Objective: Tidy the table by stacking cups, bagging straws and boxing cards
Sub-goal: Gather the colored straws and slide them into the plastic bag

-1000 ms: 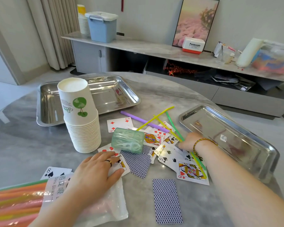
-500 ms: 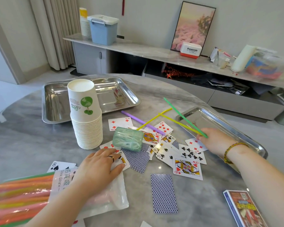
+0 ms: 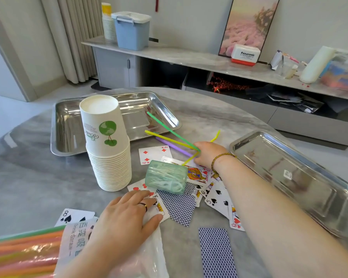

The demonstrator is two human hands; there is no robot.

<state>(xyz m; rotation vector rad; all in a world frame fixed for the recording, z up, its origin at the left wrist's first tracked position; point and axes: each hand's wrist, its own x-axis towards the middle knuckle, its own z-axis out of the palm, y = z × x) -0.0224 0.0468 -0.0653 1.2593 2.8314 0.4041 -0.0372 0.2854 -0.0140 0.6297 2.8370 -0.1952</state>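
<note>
My right hand (image 3: 206, 154) grips a green straw (image 3: 165, 125) and a yellow straw (image 3: 167, 139) that fan out up and to the left, above a purple straw (image 3: 170, 144) lying on the table. My left hand (image 3: 125, 219) presses flat on the mouth end of a plastic straw bag (image 3: 36, 249) filled with coloured straws at the lower left. A tall stack of white paper cups (image 3: 109, 145) stands upside down left of centre. Playing cards (image 3: 216, 199) lie scattered around a small green translucent box (image 3: 166, 178).
Two steel trays sit on the round marble table: one behind the cups (image 3: 68, 121), one at the right (image 3: 289, 177). A face-down card (image 3: 216, 253) lies near the front edge. A sideboard with a blue bin (image 3: 132, 30) runs along the wall.
My right hand lifted straws off the cards, swung right toward the tray, then came back left over the purple straw. The left hand stayed on the bag.
</note>
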